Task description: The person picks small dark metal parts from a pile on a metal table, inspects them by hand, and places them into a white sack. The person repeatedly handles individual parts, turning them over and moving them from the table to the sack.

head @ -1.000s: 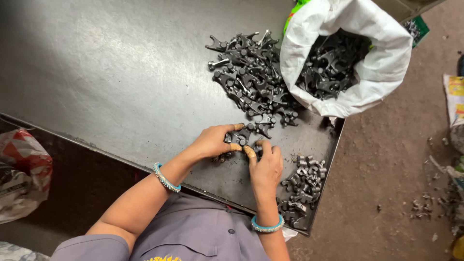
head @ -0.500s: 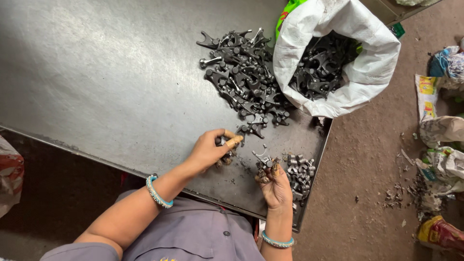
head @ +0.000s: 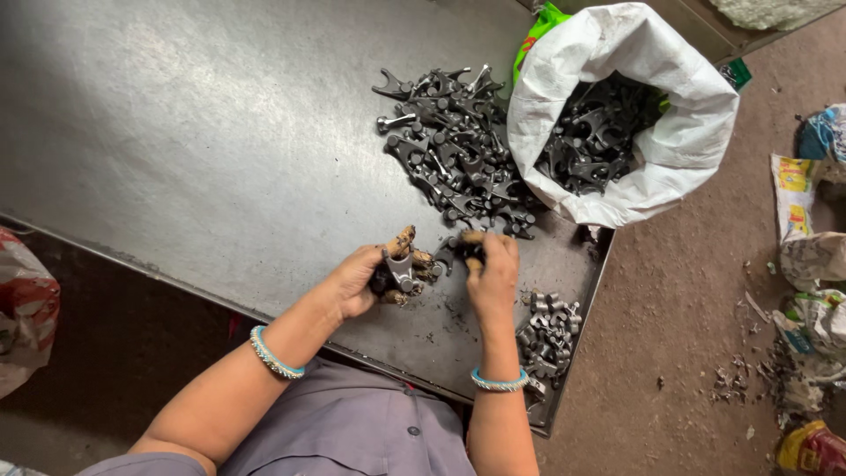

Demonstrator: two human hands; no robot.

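Note:
My left hand (head: 374, 278) grips a dark forked metal part (head: 401, 269) just above the steel table (head: 203, 141). Beside it my right hand (head: 492, 269) closes on another dark metal part (head: 460, 251) at the near edge of a big pile of the same forked parts (head: 454, 154). Both wrists wear light blue bangles. A smaller heap of parts (head: 548, 330) lies by my right forearm at the table's near right corner.
A white sack (head: 687, 154) full of more metal parts lies open at the table's far right edge. Brown dirt floor to the right holds crumpled paper and wrappers (head: 815, 256). A red and white bag (head: 22, 300) sits at the left.
My right hand has moved up from the small heap to the edge of the big pile. My left hand has turned and raised its part.

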